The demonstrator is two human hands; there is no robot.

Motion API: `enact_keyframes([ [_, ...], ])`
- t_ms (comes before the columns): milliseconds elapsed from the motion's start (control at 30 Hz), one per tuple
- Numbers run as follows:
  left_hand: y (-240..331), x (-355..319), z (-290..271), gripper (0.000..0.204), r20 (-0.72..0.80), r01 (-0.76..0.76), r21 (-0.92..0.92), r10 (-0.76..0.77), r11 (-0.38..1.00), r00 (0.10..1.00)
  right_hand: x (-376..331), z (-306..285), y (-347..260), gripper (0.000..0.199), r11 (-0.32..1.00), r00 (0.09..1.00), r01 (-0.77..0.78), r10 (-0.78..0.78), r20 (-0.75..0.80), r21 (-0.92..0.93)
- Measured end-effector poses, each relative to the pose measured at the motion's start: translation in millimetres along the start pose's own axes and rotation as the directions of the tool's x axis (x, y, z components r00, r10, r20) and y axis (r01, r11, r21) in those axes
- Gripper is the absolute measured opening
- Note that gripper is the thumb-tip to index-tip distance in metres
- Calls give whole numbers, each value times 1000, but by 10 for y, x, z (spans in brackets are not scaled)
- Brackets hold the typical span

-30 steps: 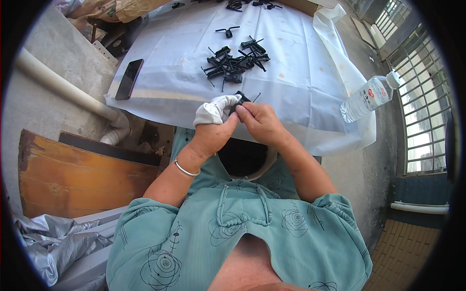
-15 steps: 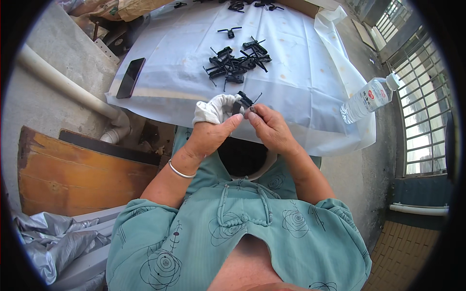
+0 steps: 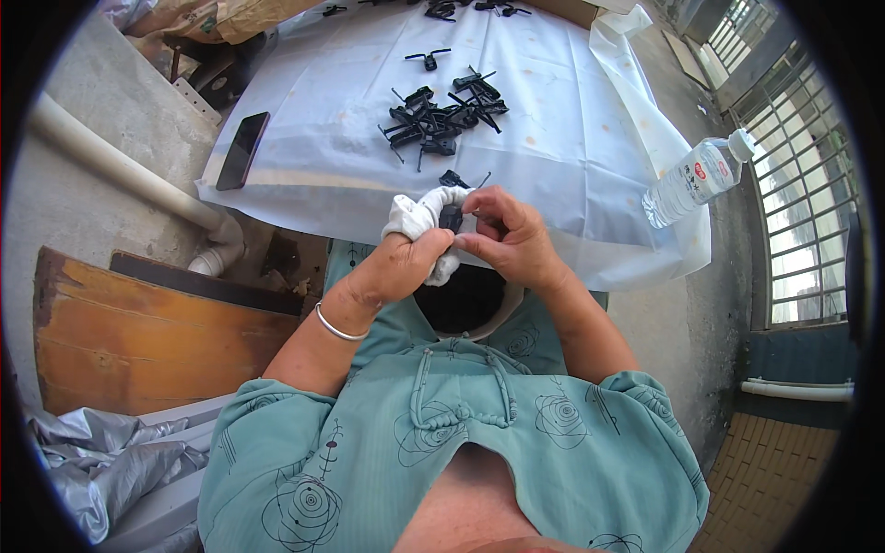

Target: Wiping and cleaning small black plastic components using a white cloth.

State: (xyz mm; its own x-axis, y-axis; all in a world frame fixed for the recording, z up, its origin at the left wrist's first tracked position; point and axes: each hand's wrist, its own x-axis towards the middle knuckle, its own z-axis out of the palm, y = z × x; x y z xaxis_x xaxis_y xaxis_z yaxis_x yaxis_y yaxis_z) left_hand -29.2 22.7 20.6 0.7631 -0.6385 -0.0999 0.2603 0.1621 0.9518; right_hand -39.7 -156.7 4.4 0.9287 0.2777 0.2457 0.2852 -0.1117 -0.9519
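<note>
Drawn closer to the body since half a second ago, a small black piece [image 3: 451, 217] sits above the near edge of the tabletop [image 3: 553, 88], pinched between the bare thumb and white-covered fingers of the left hand [image 3: 419, 247]. Opposite, the right hand [image 3: 514, 241] has parted its thumb from its curled fingers, the tips close against the piece; whether they grip it cannot be told. That shift suggests the left hand is doing the steadying, leaving the right placed for close finger work. Just beyond the covered fingers shows a second black part [image 3: 451, 178] with a thin rod; whether it lies loose is unclear. Farther out, a tangled pile of black parts [image 3: 449, 122] rests on the pale sheeting, with a lone black part [image 3: 428, 61] behind it. A dark phone [image 3: 244, 150] lies to the left, a clear bottle [image 3: 696, 180] to the right. Below the hands, a pale-rimmed container [image 3: 507, 318] stands between the knees.
</note>
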Motion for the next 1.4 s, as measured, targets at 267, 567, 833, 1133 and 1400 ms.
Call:
enact_keyframes([
  [267, -7, -13, 4, 27, -65, -44, 27, 46, 999, 997, -38, 55, 0, 17, 990, 997, 77, -79, -21, -115],
  [567, -154, 70, 62, 25, -24, -275, 767, 454, 580, 890, -23, 264, 34, 19, 984, 994, -52, 34, -107, -168],
  [833, -14, -8, 18, 30, 88, -316, 861, 497, 397, 863, 57, -181, 74, 16, 934, 994, -78, 100, 43, -348],
  [1133, -110, 265, -48, 21, -202, -108, 893, 602, 438, 772, 329, -362, 277, 11, 484, 993, 118, -83, 88, -867],
  [1400, -80, 254, -46, 25, -288, -20, 436, 161, 900, 944, 137, -21, 1, 7, 814, 959, 211, -280, -47, -541],
])
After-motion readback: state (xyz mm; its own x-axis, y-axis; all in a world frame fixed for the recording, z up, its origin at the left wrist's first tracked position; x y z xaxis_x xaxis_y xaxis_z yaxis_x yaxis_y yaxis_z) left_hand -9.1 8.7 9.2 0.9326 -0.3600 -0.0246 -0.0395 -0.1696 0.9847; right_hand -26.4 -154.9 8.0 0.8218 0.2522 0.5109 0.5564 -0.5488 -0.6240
